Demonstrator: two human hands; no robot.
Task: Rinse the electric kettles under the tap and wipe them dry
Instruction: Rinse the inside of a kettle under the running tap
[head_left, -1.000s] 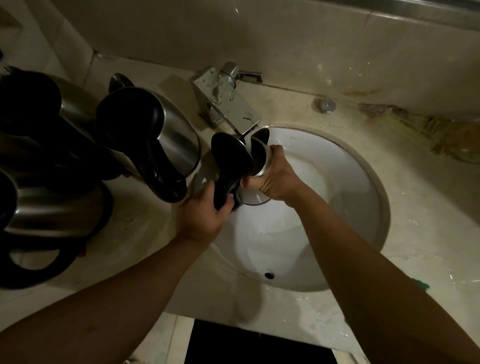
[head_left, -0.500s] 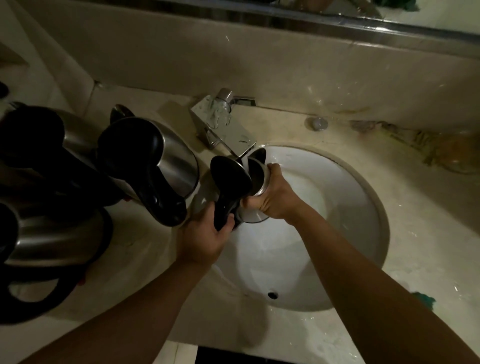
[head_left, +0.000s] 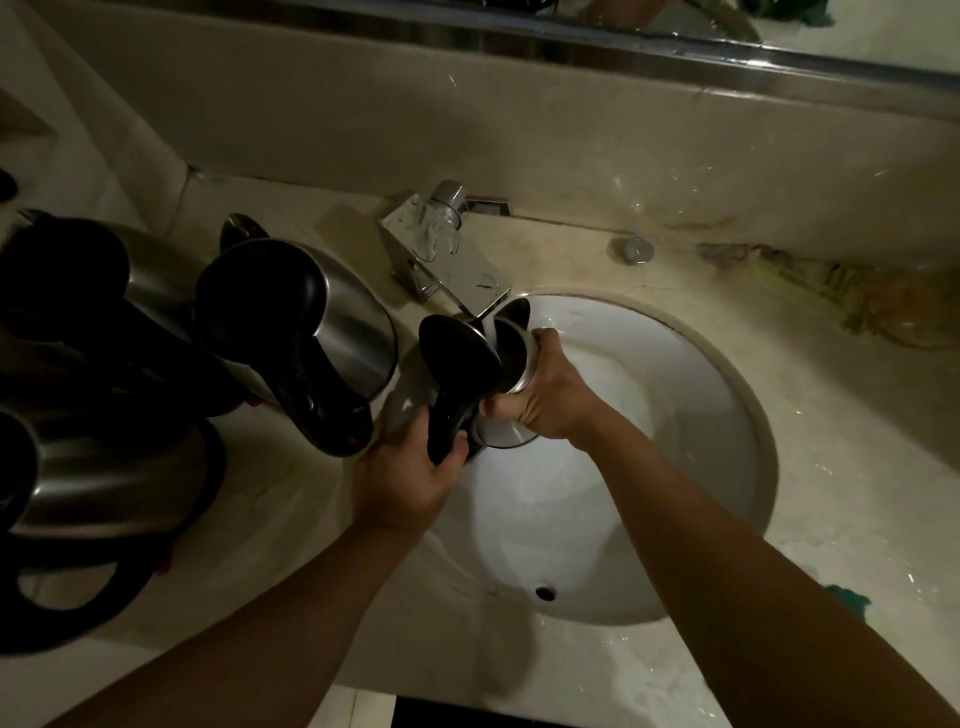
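My left hand (head_left: 402, 480) grips the handle and my right hand (head_left: 545, 402) wraps the body of the kettle (head_left: 511, 364), held over the white basin (head_left: 675, 415) under the tap (head_left: 447, 265). More kettles (head_left: 311, 332) crowd the beige countertop's (head_left: 857, 441) left edge; a mirror (head_left: 857, 36) tops the wall.

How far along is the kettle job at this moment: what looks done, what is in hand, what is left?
Done: nothing can be confirmed. In hand: one kettle, lid open, is held under the tap over the sink; the left hand grips its handle, the right hand its body. Left: wiping it, plus the other kettles on the counter, whose state cannot be told.
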